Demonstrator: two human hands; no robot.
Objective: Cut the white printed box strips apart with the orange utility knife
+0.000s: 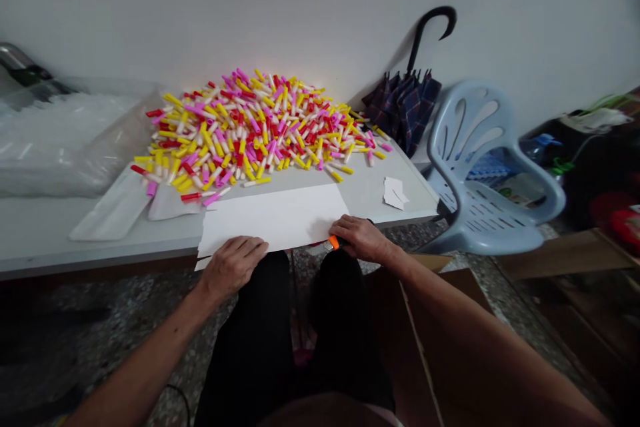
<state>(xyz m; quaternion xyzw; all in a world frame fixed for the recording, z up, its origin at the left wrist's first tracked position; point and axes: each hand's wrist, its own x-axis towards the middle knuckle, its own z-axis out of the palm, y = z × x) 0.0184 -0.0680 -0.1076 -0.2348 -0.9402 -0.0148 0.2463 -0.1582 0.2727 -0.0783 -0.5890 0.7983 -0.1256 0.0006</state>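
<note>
White sheets of stiff paper [275, 213], lying one on another, stretch over the table's front edge toward my knees. My left hand [237, 263] is closed at their near left edge, fingers together on top and thumb hidden. At the near right corner, my right hand [361, 237] is closed around what looks like an orange-and-black utility knife [334, 241], its tip pointing left beside the paper. The fingers cover most of its handle. Behind the paper rises a big heap of small plastic tubes [260, 127] in yellow, red, pink and white.
Small white paper scraps [395, 193] lie on the table [370, 180] to the right. A large clear plastic bag [60, 147] fills the left side. A folded umbrella [403, 107] leans on the wall beside a light-blue plastic chair [493, 213]. An open cardboard box [450, 340] stands by my right leg.
</note>
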